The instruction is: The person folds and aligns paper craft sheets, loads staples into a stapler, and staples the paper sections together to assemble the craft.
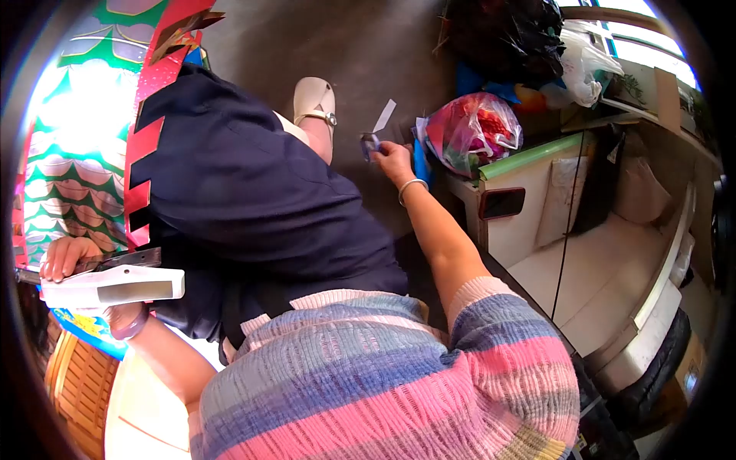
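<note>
Holding an elongated white plastic case with a grey rectangular window (115,289), the left hand (70,257) stands closed around its end at the person's left side, fingers curled over a dark flat bar (126,259) that lies along the case's far edge; a pale purplish bangle (132,325) circles the wrist. Small bluish-grey item, partly see-through (369,146): pinched in the fingers of the right hand (395,163), over the dark grey floor (253,38), its exact form too small to tell. Narrow white strip (385,115): just beyond that item, whether touching it unclear. Silver-coloured bangle (412,188): on the right wrist. Dark navy cloth garment (253,184): across the lap, below a multicoloured striped knit top (368,376). Cream shoe with a buckled strap (314,98): on one foot, left of the white strip. Glossy green-and-white scalloped sheet with red toothed edging (73,203): beside the lap, near the left hand. Clear plastic bag with red and pink contents (475,130): near the right hand. Black plastic bag (506,38) and white plastic bag (584,65): side by side beyond it.
</note>
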Available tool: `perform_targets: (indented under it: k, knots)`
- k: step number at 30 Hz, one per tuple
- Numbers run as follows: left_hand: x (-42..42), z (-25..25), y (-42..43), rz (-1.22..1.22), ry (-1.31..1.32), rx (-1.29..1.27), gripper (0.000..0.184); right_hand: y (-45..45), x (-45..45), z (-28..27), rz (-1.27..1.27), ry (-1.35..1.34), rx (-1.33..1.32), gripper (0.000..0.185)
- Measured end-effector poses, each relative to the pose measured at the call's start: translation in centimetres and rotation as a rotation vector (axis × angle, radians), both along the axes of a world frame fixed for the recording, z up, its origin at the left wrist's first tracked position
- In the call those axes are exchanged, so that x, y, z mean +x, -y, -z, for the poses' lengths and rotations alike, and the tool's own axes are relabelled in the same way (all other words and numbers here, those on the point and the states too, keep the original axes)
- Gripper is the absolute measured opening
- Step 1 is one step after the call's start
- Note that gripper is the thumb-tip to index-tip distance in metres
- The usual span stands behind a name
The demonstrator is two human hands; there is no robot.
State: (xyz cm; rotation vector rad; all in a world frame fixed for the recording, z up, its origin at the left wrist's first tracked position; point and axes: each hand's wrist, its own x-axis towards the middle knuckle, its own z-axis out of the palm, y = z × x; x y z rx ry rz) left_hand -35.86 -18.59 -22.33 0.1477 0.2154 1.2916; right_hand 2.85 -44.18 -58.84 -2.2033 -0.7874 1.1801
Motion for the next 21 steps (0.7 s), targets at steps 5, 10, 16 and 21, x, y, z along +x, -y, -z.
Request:
perform_targets:
  k: [5, 10, 16, 21]
  knots:
    - [-0.4, -0.1, 0.0, 0.010, 0.014, -0.057, 0.013, -0.5, 3.3, -1.8, 0.126, 0.259, 0.059, 0.035]
    - [-0.1, 0.1, 0.1, 0.015, 0.037, -0.042, 0.010, 2.2, 9.3, -0.4, 0.088, 0.522, 0.101, 0.028]
    - [-0.4, 0.3, -0.2, -0.005, -0.036, -0.030, 0.010, 0.5, 9.6, -3.5, -0.096, 0.725, 0.031, 0.028]
    - [0.2, -0.1, 0.2, 0.019, 0.025, -0.046, 0.009, -0.5, 7.5, -3.6, -0.291, 0.856, -0.205, 0.029]
